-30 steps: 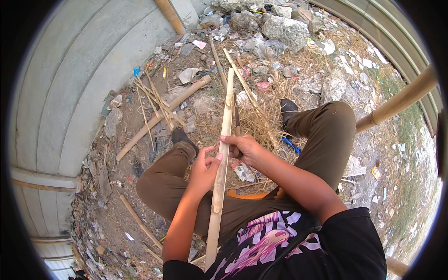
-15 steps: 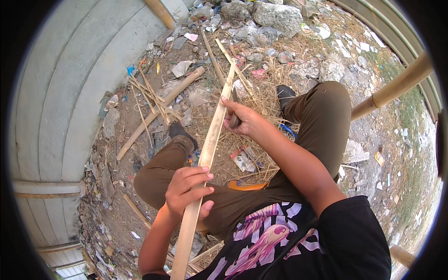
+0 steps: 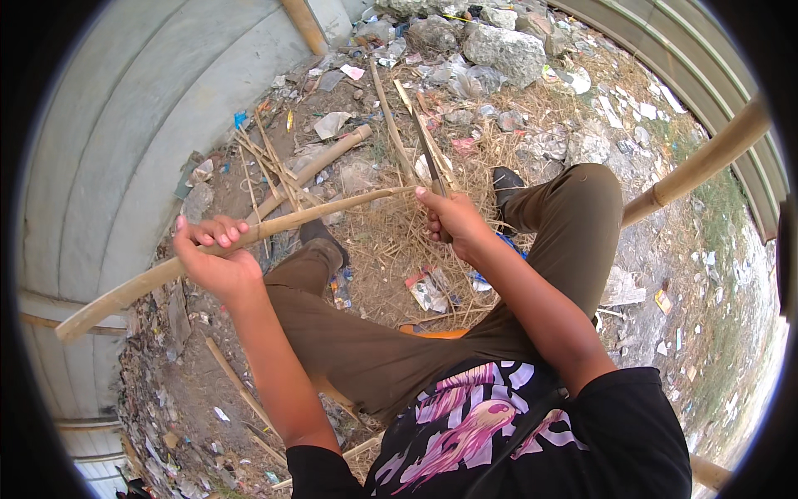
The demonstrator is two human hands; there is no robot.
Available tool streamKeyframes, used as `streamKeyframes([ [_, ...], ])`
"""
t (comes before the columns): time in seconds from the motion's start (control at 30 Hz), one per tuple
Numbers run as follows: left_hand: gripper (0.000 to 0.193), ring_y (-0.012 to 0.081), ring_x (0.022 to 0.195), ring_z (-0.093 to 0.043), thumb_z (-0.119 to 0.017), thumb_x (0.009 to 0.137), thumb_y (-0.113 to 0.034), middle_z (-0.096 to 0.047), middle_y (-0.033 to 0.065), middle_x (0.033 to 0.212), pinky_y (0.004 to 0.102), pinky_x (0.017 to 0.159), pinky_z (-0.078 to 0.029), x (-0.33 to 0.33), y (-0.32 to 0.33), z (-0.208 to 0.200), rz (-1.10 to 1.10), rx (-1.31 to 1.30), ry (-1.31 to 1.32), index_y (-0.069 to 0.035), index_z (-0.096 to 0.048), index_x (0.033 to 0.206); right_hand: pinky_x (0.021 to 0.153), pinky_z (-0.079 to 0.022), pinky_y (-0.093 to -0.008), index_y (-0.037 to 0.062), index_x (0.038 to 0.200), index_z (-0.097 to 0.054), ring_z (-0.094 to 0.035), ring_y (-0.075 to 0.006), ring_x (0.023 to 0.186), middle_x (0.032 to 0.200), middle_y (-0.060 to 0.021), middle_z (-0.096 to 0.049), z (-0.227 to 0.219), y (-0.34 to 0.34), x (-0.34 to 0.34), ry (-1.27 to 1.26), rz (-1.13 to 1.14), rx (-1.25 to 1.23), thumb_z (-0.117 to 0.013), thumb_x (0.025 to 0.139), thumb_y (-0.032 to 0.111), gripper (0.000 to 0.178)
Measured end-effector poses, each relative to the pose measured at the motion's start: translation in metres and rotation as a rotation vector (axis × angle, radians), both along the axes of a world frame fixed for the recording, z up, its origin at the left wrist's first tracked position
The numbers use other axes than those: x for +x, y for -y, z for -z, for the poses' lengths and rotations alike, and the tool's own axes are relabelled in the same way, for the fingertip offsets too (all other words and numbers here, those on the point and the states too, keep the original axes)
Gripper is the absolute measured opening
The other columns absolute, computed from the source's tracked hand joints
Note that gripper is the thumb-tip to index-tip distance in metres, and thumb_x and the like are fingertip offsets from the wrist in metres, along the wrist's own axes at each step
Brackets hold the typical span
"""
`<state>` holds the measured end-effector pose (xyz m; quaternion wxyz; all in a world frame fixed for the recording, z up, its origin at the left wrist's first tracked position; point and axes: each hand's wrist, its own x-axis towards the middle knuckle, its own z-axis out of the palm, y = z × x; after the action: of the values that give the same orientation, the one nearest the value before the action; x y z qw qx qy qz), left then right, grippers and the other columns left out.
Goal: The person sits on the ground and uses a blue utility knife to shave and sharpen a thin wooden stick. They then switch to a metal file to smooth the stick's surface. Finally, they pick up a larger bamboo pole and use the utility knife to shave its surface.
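Note:
A long, slightly curved bamboo strip runs across in front of me, its broad end at the lower left and its thin tip toward the right. My left hand grips it from below, near the broad end, with the fingers curled over it. Closed around a knife, my right hand keeps the dark blade pointing up and away from me. The right thumb is at the thin tip of the strip. Most of the knife's handle is hidden by the fingers.
Split bamboo pieces lie across a bamboo pole on the ground. Shavings and litter spread between my legs. A grey wall stands on the left, a slanting bamboo pole on the right, and rocks lie at the far side.
The bamboo strip has swung from pointing away from me to lying crosswise. My left hand has moved up and left with it, turning palm up. The knife blade now shows clearly.

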<state>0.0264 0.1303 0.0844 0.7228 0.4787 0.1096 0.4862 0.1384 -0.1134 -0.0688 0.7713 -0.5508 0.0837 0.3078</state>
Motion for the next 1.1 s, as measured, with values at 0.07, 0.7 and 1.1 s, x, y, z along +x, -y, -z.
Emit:
streamKeyframes([
  [0.07,0.037,0.0153,0.054,-0.039,-0.055,0.095,-0.025,-0.034,0.0009,0.055,0.0342,0.057,-0.039,0.002,0.010,-0.043,0.039,0.065,-0.040,-0.014,-0.035,0.066,0.047,-0.037,-0.0261,0.0108,0.073,-0.052,-0.043,-0.0059,0.052,0.062,0.0041,-0.048,-0.033,0.006,-0.010,0.220,0.051,-0.012,-0.074,0.091,0.034,0.036],
  [0.7,0.040,0.0090,0.042,-0.026,-0.059,0.089,-0.015,-0.028,-0.0027,0.049,0.0260,0.044,-0.026,0.040,-0.057,0.024,-0.013,0.027,-0.105,-0.018,-0.031,0.061,0.041,-0.033,-0.0317,0.0054,0.075,-0.055,-0.042,-0.0126,0.043,0.055,-0.0011,-0.045,0.114,-0.050,-0.072,-0.165,-0.244,-0.357,-0.068,0.087,0.024,0.026],
  [1.1,0.035,0.0077,0.037,-0.022,-0.041,0.093,-0.010,-0.028,-0.0019,0.045,0.0261,0.036,-0.024,0.034,-0.051,0.032,0.486,0.250,0.005,-0.017,-0.029,0.061,0.041,-0.037,-0.0335,0.0070,0.068,-0.052,-0.046,-0.0103,0.044,0.055,0.0001,-0.049,0.158,-0.074,-0.064,-0.040,-0.200,-0.426,-0.062,0.087,0.018,0.025],
])
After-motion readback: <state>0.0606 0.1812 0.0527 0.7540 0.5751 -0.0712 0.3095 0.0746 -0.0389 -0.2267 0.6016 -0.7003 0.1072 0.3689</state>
